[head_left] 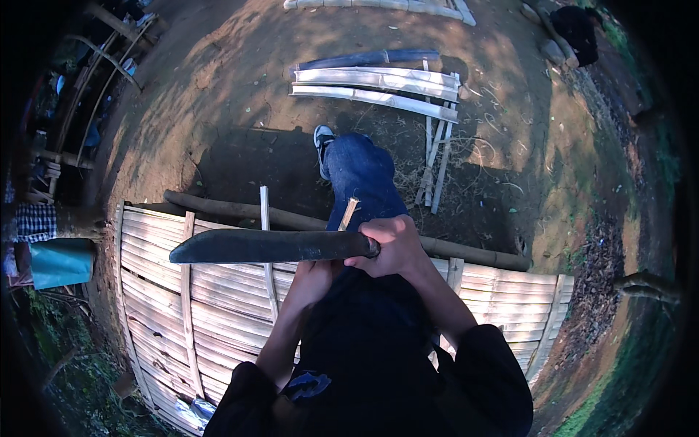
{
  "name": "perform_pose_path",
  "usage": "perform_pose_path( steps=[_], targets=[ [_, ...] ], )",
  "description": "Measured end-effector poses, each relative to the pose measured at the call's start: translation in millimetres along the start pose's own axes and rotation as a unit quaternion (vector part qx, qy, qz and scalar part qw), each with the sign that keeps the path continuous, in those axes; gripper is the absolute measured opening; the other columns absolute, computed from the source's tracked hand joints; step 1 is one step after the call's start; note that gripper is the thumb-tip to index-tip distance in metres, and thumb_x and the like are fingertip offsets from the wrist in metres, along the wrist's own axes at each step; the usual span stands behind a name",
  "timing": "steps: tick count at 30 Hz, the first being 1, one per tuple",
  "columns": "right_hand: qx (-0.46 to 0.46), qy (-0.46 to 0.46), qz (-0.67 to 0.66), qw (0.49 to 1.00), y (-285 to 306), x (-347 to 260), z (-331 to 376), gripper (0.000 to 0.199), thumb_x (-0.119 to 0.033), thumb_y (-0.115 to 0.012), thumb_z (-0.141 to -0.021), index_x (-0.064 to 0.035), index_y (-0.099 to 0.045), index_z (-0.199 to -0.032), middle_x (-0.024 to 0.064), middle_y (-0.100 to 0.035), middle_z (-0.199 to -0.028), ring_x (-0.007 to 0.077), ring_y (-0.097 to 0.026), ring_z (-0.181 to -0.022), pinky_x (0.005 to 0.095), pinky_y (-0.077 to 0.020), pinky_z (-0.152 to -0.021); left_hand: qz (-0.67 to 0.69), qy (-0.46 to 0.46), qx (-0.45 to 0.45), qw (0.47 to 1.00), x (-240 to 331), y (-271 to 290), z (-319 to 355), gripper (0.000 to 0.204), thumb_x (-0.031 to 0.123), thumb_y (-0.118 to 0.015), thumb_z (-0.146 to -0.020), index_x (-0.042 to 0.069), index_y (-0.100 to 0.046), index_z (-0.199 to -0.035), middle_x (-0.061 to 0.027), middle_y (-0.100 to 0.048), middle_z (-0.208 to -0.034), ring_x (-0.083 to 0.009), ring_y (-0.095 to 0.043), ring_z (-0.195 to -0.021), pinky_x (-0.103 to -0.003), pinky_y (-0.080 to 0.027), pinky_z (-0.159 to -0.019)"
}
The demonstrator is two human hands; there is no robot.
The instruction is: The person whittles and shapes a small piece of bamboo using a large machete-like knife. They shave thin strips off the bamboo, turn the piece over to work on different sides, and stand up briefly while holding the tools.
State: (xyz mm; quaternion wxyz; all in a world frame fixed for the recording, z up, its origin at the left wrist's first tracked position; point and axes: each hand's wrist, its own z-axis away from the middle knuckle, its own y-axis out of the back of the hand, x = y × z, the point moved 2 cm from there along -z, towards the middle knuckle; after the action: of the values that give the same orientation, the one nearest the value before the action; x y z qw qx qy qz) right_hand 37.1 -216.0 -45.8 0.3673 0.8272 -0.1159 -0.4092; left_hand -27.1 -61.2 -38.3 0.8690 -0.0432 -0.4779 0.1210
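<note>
My right hand (393,244) is closed around the handle of a machete (247,247). Its long dark blade points left, flat across the front of my body. Below the blade, partly covered by it, my left hand (314,280) is closed at the lower part of a bamboo strip (349,213). The strip's pale end rises past the blade near my right hand; the blade hides where the fingers meet it. Under my arms lies a bamboo slat platform (226,291), with my leg in blue jeans (360,171) beyond its far edge.
Split bamboo halves (375,76) rest on the dirt ground ahead, with narrow bamboo strips (435,164) beside them. A bamboo pole (477,253) runs along the platform's far edge. A teal sheet-like item (62,262) is at far left. Someone in dark clothing (575,33) is at upper right.
</note>
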Motion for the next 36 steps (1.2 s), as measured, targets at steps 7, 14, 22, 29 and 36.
perform_pose_path(
  steps=[7,14,22,29,36],
  targets=[
    [0.064,-0.390,0.072,0.916,25.2,106.0,9.5,0.054,-0.052,-0.060,-0.084,-0.0016,-0.061,-0.066,0.0090,-0.050,-0.049,0.0214,-0.055,-0.046,0.0347,-0.0434,-0.048,0.036,0.040,-0.172,0.984,20.0,3.6,36.5,0.041,0.036,-0.033,-0.101,0.010,-0.042,-0.072,0.0062,-0.026,-0.053,-0.0036,-0.023,-0.043,-0.022,-0.018,-0.040],
    [0.132,-0.328,-0.182,0.918,37.0,99.2,53.6,0.042,-0.036,-0.059,-0.089,0.0040,-0.064,-0.077,0.0048,-0.049,-0.050,0.0112,-0.048,-0.048,0.0304,-0.0380,-0.048,-0.025,-0.024,-0.034,0.999,-5.6,28.2,-12.5,0.036,0.032,-0.038,-0.101,0.009,-0.047,-0.074,0.0038,-0.038,-0.052,-0.0037,-0.033,-0.041,-0.019,-0.025,-0.038],
    [-0.006,-0.114,-0.032,0.993,27.1,19.2,18.5,0.045,-0.050,-0.067,-0.076,-0.0069,-0.059,-0.065,0.0096,-0.053,-0.052,0.0307,-0.059,-0.053,0.0392,-0.0450,-0.050,-0.037,-0.098,-0.058,0.993,4.6,0.7,-22.3,0.030,0.025,-0.037,-0.101,0.003,-0.055,-0.090,-0.0063,-0.057,-0.064,-0.0083,-0.047,-0.047,-0.022,-0.039,-0.045],
    [-0.094,-0.103,-0.026,0.990,15.6,5.1,4.4,0.051,-0.060,-0.062,-0.075,-0.0094,-0.058,-0.065,0.0078,-0.057,-0.056,0.0311,-0.061,-0.057,0.0409,-0.0481,-0.052,0.106,0.105,-0.123,0.981,-4.6,7.8,-19.4,0.034,0.034,-0.032,-0.098,0.009,-0.049,-0.084,0.0024,-0.033,-0.058,-0.0081,-0.026,-0.043,-0.024,-0.021,-0.042],
    [-0.090,-0.083,-0.047,0.991,10.8,2.5,8.3,0.056,-0.065,-0.058,-0.075,-0.0100,-0.062,-0.067,0.0081,-0.059,-0.058,0.0320,-0.063,-0.058,0.0435,-0.0492,-0.053,0.047,0.137,-0.142,0.979,1.1,7.1,-10.4,0.034,0.037,-0.033,-0.097,0.014,-0.042,-0.074,0.0030,-0.030,-0.052,-0.0068,-0.024,-0.038,-0.025,-0.017,-0.037]
  ],
)
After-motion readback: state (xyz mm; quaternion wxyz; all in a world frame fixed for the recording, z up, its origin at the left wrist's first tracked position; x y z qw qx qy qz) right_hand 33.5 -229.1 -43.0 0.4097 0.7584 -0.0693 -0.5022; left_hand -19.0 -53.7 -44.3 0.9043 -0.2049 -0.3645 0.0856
